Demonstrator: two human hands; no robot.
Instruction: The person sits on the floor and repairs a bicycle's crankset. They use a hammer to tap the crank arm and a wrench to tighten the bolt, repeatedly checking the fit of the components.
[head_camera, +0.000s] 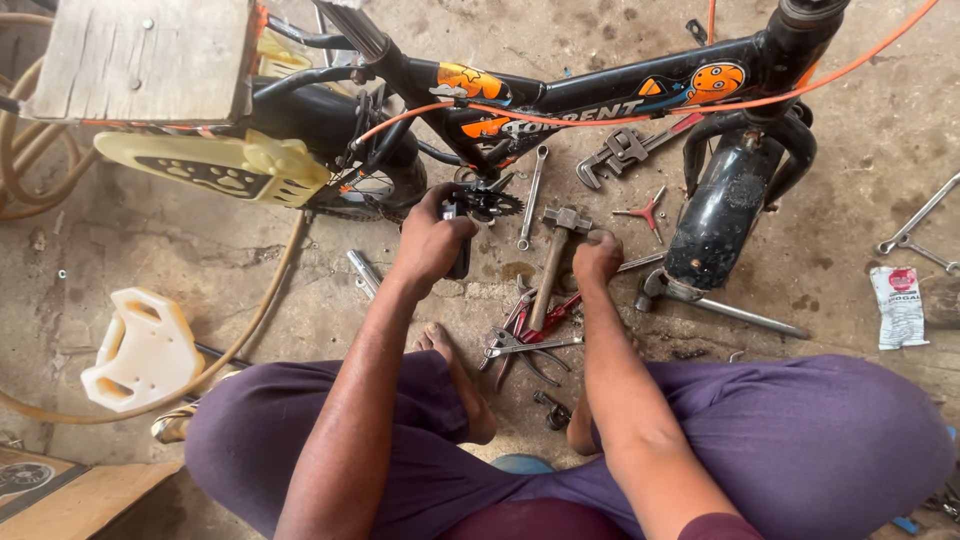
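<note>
The left hand (432, 240) has its grip closed around the black crank arm (461, 255) beside the small toothed chainring (492, 203), under the frame of the black bicycle (600, 95); the right hand (598, 256) rests as a closed fist on the concrete floor (180, 250), and I cannot tell whether it holds anything; just beside it lies a wooden-handled hammer (552, 262), with red-handled pliers (525, 335) nearer the knees and a spanner (532, 196) beyond.
</note>
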